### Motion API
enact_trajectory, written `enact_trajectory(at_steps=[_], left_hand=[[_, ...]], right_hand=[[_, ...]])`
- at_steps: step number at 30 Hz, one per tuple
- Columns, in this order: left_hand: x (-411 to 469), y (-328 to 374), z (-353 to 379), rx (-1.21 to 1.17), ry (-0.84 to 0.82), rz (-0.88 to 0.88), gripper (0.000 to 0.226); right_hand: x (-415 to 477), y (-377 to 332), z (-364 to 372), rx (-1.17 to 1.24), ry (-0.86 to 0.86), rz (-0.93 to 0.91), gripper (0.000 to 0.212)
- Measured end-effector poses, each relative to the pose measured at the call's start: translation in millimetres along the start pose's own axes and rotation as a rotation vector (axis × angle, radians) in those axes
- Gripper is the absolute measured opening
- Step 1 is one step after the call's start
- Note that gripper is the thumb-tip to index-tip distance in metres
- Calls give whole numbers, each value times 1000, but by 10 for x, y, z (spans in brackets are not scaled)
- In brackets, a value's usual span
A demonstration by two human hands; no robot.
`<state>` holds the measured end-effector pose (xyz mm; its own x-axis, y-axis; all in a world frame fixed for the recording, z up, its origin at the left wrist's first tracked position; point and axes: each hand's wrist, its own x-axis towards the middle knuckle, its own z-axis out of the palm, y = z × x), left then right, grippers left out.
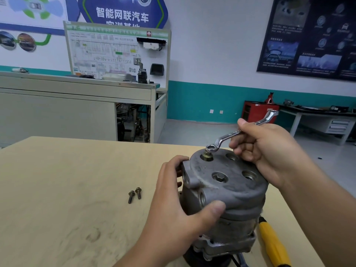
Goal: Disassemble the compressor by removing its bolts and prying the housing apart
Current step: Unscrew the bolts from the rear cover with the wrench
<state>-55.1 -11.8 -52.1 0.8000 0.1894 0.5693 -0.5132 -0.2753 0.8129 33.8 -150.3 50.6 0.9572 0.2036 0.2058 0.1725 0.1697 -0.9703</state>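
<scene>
Your compressor [229, 197] stands on end on the tabletop [57, 189], at 5 o'clock in your view. Your left grip [173, 205] wraps round its upper housing, thumb pressed on the front. Your right grip [269, 151] is closed round a wrench [234, 134], whose ring end sits on a raised bolt [208, 155] at 11 o'clock on the end cover. Two loose bolts [134, 195] lie at 9 o'clock of the compressor, and a yellow handle [273, 245] at 4 o'clock.

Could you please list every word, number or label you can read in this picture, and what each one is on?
"智能网联汽车": blue wall sign; its lower line is half hidden.
"HV": white training board; the rest is too small.
Stamp on the wrench: blurred.
Text on the dark poster: unreadable.
</scene>
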Motion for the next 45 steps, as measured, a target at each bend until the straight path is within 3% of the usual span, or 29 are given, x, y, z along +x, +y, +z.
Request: enact_trajectory(at_steps=[4,7,10,17,29,39,45], left_hand=[[93,39,-47,-19,10,-11,68],[275,127,-51,17,29,-63,45],[517,238,-99,32,-76,-190,13],[754,300,-107,202,-119,-209,24],[755,344,-36,89,-58,-275,8],[768,367,-13,158,-29,-254,6],[691,335,-37,78,-22,-249,9]], right_hand=[[-18,29,-16,-17,-2,-28,32],[-32,48,-36,28,9,-35,28],[-56,62,-63,86,36,-42,26],[-112,83,-62,132,76,-79,28],[-144,68,-54,127,88,-82,31],[-147,76,-51,142,123,-80,33],[-92,96,-60,69,94,-53,29]])
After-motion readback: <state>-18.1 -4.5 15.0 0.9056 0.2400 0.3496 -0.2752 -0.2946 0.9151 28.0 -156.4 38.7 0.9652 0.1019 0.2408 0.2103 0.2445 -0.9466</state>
